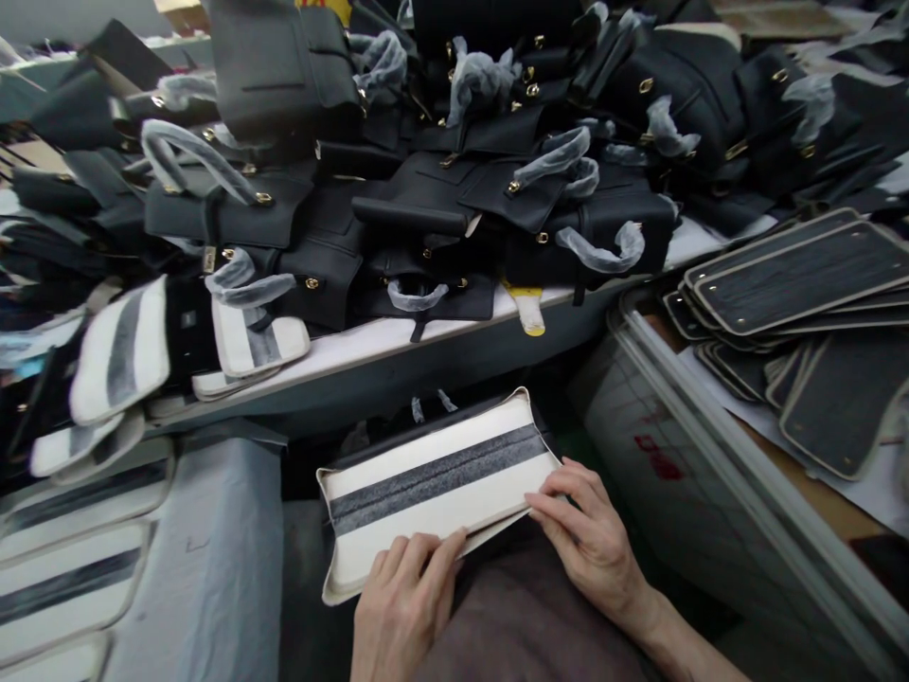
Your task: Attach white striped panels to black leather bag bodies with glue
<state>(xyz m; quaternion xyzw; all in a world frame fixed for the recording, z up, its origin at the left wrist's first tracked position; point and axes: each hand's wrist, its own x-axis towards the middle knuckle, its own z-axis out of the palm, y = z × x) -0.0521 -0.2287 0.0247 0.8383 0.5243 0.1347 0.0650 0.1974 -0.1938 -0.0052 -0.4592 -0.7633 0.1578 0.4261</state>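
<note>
A white bag panel with a dark grey stripe along its middle lies tilted over my lap, its rim slightly raised. My left hand pinches its near edge left of centre, fingers curled over the rim. At the near right corner, my right hand holds the same edge between thumb and fingers. A narrow gap shows along that edge between the two hands, with a thin pale layer below. Black material with small plastic-wrapped pieces shows behind the panel; how it joins the panel is hidden.
Black handbags with plastic-wrapped handles crowd the bench ahead. Striped white panels lie at its left end, and more panels lie on the covered surface at left. Dark panels are stacked on the right-hand table, behind its metal edge.
</note>
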